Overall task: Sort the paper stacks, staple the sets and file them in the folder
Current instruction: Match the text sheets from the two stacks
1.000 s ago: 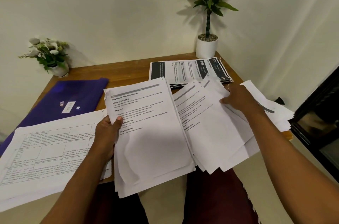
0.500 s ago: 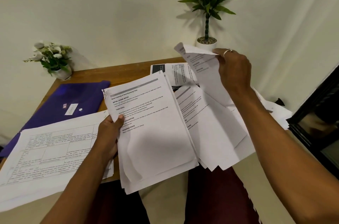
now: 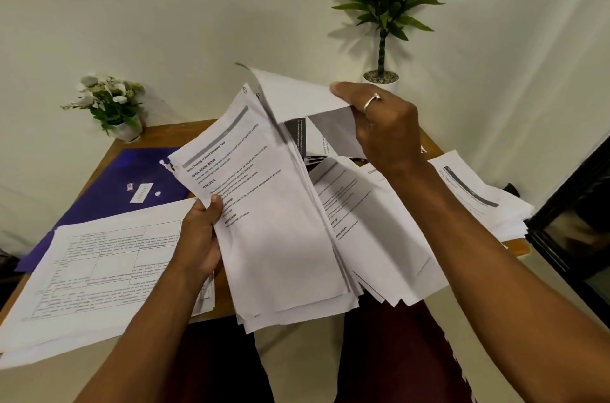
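Nearest, overhanging the front edge of the wooden surface: a white stack of table-ruled forms, its print too small to read. Beside it, a thick sheaf of white printed pages is held tilted above the surface edge. Its top left corner is torn, and under a grey title bar the headings read "INITIAL SCENE SETUP" and "TASK GOAL". Left hand: grip closed on the sheaf's left edge, thumb on the top page. Right hand, ring on one finger: grip pinching the upper edge of a blank-backed sheet raised over the sheaf's top. Below it, loose fanned pages lie on the surface, with a further pile at right. Behind: purple folder, flat and closed, small white label unreadable; dark-banded prints; flower pot; tall potted plant.
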Demonstrator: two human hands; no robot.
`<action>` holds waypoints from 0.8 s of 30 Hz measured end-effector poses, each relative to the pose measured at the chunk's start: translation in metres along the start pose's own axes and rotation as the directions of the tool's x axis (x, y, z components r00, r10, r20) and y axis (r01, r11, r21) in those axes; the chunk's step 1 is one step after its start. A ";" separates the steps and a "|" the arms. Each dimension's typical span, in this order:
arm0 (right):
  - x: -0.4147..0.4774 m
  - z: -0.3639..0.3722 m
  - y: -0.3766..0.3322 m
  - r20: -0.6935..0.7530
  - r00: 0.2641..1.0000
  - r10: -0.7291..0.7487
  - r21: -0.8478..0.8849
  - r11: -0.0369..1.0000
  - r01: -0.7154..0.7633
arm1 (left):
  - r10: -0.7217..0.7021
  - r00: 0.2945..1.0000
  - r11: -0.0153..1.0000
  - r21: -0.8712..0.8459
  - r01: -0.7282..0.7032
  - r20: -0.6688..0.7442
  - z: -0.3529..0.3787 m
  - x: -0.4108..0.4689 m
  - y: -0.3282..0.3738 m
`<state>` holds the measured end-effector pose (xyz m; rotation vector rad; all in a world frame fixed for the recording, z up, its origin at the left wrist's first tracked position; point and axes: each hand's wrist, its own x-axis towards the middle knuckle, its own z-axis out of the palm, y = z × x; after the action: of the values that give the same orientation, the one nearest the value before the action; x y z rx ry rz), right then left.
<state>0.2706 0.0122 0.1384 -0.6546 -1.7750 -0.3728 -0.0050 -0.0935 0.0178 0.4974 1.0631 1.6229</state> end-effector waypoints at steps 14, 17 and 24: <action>-0.018 0.030 -0.018 0.673 0.482 0.561 0.206 0.484 -0.850 | -0.042 0.999 0.996 -0.073 0.043 0.008 0.015 0.007 -0.003; -0.029 0.036 -0.022 0.721 0.397 0.568 0.131 0.450 -0.883 | -0.066 0.996 0.998 0.002 0.066 -0.052 0.020 0.009 -0.005; -0.055 0.038 -0.004 0.778 0.249 0.577 0.050 0.338 -0.940 | -0.001 0.981 0.905 0.418 0.083 -0.194 0.019 0.016 -0.010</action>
<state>0.2494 0.0167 0.0752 -1.2994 -1.7244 1.2321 0.0099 -0.0713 0.0160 0.6074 1.5783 1.4187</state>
